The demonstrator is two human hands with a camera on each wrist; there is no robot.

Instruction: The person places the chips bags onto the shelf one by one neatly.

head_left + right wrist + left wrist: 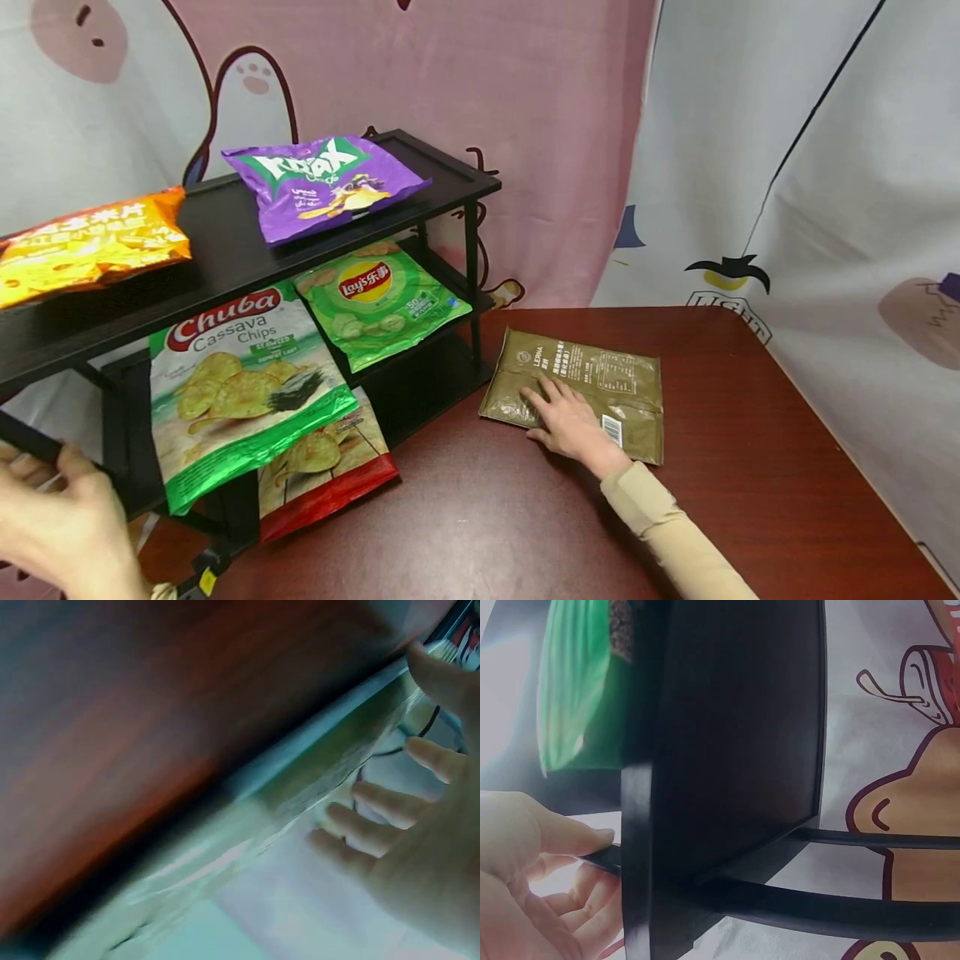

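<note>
My left hand (71, 517) grips a bar at the left end of the black shelf rack (480, 250), thumb on one side and fingers curled on the other. In the left wrist view the pinched bar (606, 859) shows between thumb and fingertips. A flat olive-brown package (630, 392) with white print and a barcode lies on the table at the right. Over its near left part is my right hand (573, 425), fingers spread and fairly straight. The right wrist view shows those fingers (382, 802) close along the package (330, 765).
Orange (112, 242) and purple (330, 187) chip bags lie on the top shelf. Below are a green Lay's bag (382, 304) and a Chuba cassava chips bag (247, 383), overlapping a red-edged bag (330, 492). The reddish-brown table (465, 533) ends at a printed curtain (525, 125).
</note>
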